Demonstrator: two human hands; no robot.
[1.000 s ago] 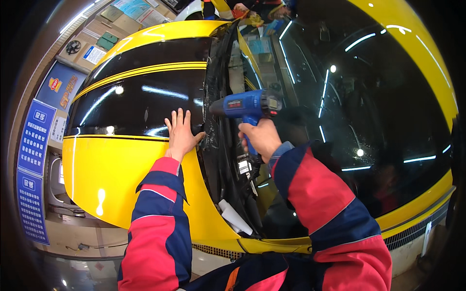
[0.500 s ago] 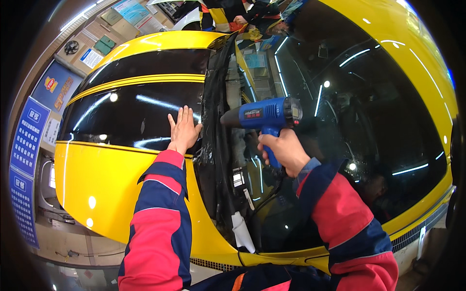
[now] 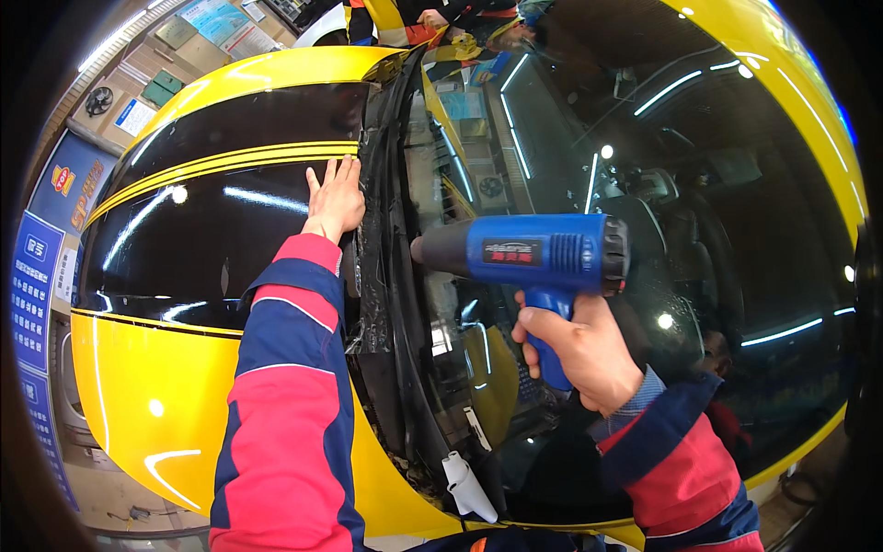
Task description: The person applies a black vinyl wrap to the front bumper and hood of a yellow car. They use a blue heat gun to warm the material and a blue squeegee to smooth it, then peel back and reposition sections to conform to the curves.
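My right hand [image 3: 581, 350] is wrapped round the handle of a blue heat gun [image 3: 543, 250] with a dark nozzle pointing left. The gun hangs over the lower part of the windshield [image 3: 644, 304], its nozzle near the black cowl strip [image 3: 391, 230]. My left hand [image 3: 337, 199] lies flat on the glossy black film [image 3: 248, 239] of the yellow car hood [image 3: 156, 396], fingers spread, by the yellow stripes at the hood's rear edge. Crinkled clear film edges show along that edge beside the cowl.
A rolled white sheet [image 3: 469, 488] lies at the windshield's near lower corner. Across the car, a person's hand [image 3: 432, 18] and sleeve are by the far fender. Blue sign boards [image 3: 37, 294] and a small fan [image 3: 98, 101] stand along the left wall.
My left hand has slid farther away along the hood's rear edge, up to the yellow stripes. The heat gun has come nearer to the camera and now lies lower in view.
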